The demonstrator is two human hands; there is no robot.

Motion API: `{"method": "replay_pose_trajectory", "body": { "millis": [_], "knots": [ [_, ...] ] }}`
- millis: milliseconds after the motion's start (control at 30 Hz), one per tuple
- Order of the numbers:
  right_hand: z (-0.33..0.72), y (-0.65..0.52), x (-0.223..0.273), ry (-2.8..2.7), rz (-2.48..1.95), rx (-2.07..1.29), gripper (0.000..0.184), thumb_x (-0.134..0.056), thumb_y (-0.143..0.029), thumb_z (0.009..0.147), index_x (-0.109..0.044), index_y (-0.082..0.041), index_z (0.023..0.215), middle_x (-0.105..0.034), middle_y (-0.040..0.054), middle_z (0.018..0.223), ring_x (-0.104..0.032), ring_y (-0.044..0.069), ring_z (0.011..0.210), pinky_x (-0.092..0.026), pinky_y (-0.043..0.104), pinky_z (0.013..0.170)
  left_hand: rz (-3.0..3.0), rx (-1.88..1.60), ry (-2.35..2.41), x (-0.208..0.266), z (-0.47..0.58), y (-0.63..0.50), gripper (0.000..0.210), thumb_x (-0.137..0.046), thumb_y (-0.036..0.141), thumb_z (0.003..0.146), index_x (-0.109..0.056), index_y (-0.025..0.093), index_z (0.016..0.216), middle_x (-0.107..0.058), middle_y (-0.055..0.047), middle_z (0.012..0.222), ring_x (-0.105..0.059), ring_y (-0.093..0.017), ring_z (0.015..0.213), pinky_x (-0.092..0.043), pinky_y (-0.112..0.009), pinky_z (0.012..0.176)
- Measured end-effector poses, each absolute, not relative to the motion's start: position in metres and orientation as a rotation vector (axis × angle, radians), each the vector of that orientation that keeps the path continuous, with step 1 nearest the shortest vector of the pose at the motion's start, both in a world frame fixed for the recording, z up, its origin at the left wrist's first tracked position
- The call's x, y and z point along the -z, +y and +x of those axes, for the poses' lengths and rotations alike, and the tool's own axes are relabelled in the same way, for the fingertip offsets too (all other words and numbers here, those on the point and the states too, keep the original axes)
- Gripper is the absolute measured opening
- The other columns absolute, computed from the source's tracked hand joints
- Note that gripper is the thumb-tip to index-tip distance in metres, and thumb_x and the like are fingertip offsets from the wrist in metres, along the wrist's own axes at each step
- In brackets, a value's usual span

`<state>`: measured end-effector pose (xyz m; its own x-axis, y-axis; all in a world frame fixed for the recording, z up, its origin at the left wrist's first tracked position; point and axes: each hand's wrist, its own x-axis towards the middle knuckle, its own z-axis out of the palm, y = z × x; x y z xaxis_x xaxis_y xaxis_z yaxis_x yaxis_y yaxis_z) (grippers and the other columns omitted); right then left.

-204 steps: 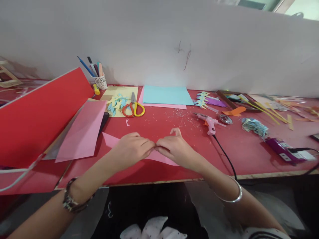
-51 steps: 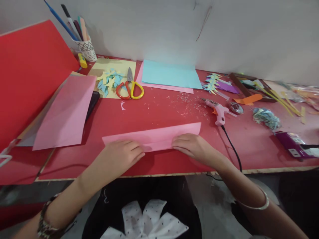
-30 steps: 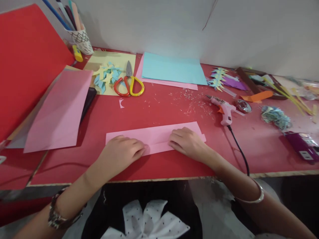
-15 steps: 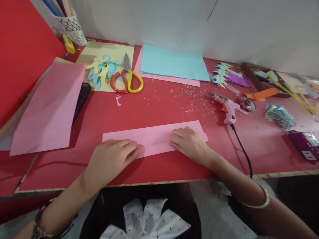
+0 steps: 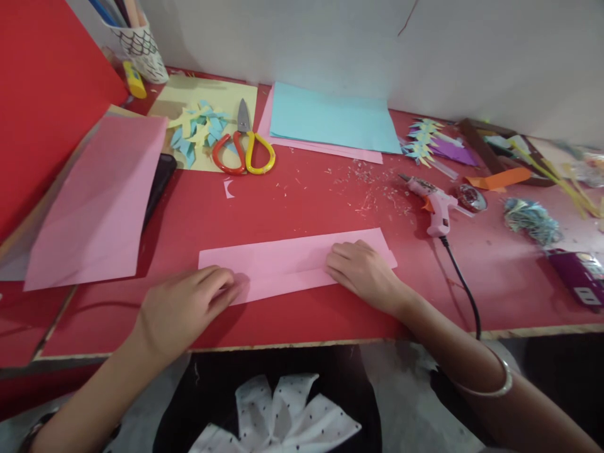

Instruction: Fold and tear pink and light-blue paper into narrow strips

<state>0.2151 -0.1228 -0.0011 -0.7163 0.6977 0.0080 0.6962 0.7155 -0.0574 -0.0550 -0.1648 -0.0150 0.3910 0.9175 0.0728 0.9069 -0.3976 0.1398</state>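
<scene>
A folded pink paper [image 5: 283, 264] lies lengthwise on the red table near its front edge, with a crease running along it. My left hand [image 5: 186, 305] is at the paper's left end, fingers curled and thumb close to them, slightly blurred by motion. Toward the right end, my right hand [image 5: 363, 274] presses down on the paper with its fingers bent and held together. The fingertips of both hands are partly hidden.
Scissors [image 5: 244, 141] lie beside cut paper scraps [image 5: 195, 129]. Blue sheets [image 5: 330, 119] are at the back. A pink glue gun [image 5: 436, 204] with a cord is at right, near a yarn bundle [image 5: 531, 220]. A large pink sheet [image 5: 99, 201] lies left.
My left hand has slid left along the paper to its left end. My right hand stays in place on the paper. The view has shifted slightly.
</scene>
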Motion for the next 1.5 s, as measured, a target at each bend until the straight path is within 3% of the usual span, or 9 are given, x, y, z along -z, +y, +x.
{"method": "replay_pose_trajectory", "body": {
  "millis": [267, 467, 600, 733, 833, 967, 1167, 1500],
  "knots": [
    [0.215, -0.123, 0.002, -2.832, -1.159, -0.094, 0.034, -0.03, -0.024, 0.09, -0.054, -0.016, 0.067, -0.052, 0.0022, 0.065, -0.041, 0.013, 0.061, -0.022, 0.025, 0.057, 2.439, -0.415, 1.685, 0.012, -0.067, -0.17, 0.049, -0.017, 0.05, 0.088, -0.05, 0.021, 0.067, -0.068, -0.002, 0.071, -0.062, -0.014, 0.061, -0.043, -0.023, 0.05],
    [0.215, -0.123, 0.003, -2.806, -1.145, -0.095, 0.033, -0.032, -0.024, 0.09, -0.053, -0.016, 0.066, -0.052, 0.0022, 0.065, -0.041, 0.013, 0.061, -0.022, 0.025, 0.056, 2.43, -0.354, 1.726, 0.018, -0.072, -0.174, 0.043, -0.02, 0.046, 0.088, -0.052, 0.021, 0.072, -0.067, -0.002, 0.069, -0.062, -0.016, 0.06, -0.044, -0.025, 0.051],
    [0.215, -0.123, 0.003, -2.833, -1.14, -0.085, 0.031, -0.034, -0.023, 0.089, -0.053, -0.016, 0.066, -0.053, 0.0022, 0.066, -0.041, 0.013, 0.062, -0.022, 0.025, 0.057, 2.619, -0.301, 1.757, 0.016, -0.068, -0.177, 0.032, -0.026, 0.028, 0.088, -0.055, 0.02, 0.098, -0.066, -0.007, 0.089, -0.061, -0.022, 0.08, -0.045, -0.034, 0.069],
    [0.214, -0.123, 0.003, -2.856, -1.132, -0.084, 0.028, -0.036, -0.021, 0.088, -0.053, -0.016, 0.067, -0.054, 0.0021, 0.067, -0.041, 0.012, 0.061, -0.021, 0.026, 0.057, 2.905, -0.393, 1.397, 0.011, -0.036, -0.177, 0.046, -0.016, 0.012, 0.087, -0.048, 0.022, 0.118, -0.057, -0.004, 0.118, -0.05, -0.02, 0.108, -0.035, -0.037, 0.091],
    [0.214, -0.123, 0.004, -2.821, -1.132, -0.091, 0.028, -0.036, -0.022, 0.088, -0.052, -0.016, 0.066, -0.054, 0.0023, 0.067, -0.041, 0.013, 0.062, -0.022, 0.026, 0.057, 2.878, -0.36, 1.178, 0.013, -0.005, -0.176, 0.041, -0.023, 0.034, 0.09, -0.041, 0.022, 0.125, -0.048, 0.001, 0.129, -0.04, -0.017, 0.119, -0.03, -0.033, 0.097],
    [0.216, -0.123, 0.007, -2.735, -1.125, -0.159, 0.029, -0.035, -0.026, 0.088, -0.049, -0.016, 0.066, -0.05, 0.0014, 0.064, -0.04, 0.013, 0.061, -0.023, 0.025, 0.057, 2.847, -0.321, 1.151, 0.017, 0.016, -0.176, 0.058, -0.024, 0.054, 0.085, -0.028, 0.022, 0.133, -0.038, -0.001, 0.137, -0.031, -0.022, 0.125, -0.023, -0.042, 0.101],
    [0.235, -0.125, 0.004, -2.595, -1.187, -0.295, 0.031, -0.039, -0.035, 0.086, -0.039, -0.018, 0.059, -0.043, 0.0, 0.062, -0.039, 0.012, 0.061, -0.028, 0.023, 0.059, 2.857, -0.317, 1.142, 0.018, 0.011, -0.179, 0.061, -0.027, 0.058, 0.082, -0.03, 0.022, 0.132, -0.035, -0.002, 0.138, -0.029, -0.025, 0.126, -0.014, -0.05, 0.102],
    [0.257, -0.129, 0.006, -2.54, -1.339, -0.253, 0.03, -0.036, -0.029, 0.087, -0.034, -0.018, 0.058, -0.04, -0.0004, 0.062, -0.037, 0.012, 0.058, -0.027, 0.025, 0.058, 2.841, -0.332, 1.128, 0.018, 0.012, -0.177, 0.06, -0.031, 0.057, 0.082, -0.033, 0.022, 0.13, -0.038, -0.004, 0.137, -0.031, -0.026, 0.124, -0.017, -0.053, 0.101]
  ]
}}
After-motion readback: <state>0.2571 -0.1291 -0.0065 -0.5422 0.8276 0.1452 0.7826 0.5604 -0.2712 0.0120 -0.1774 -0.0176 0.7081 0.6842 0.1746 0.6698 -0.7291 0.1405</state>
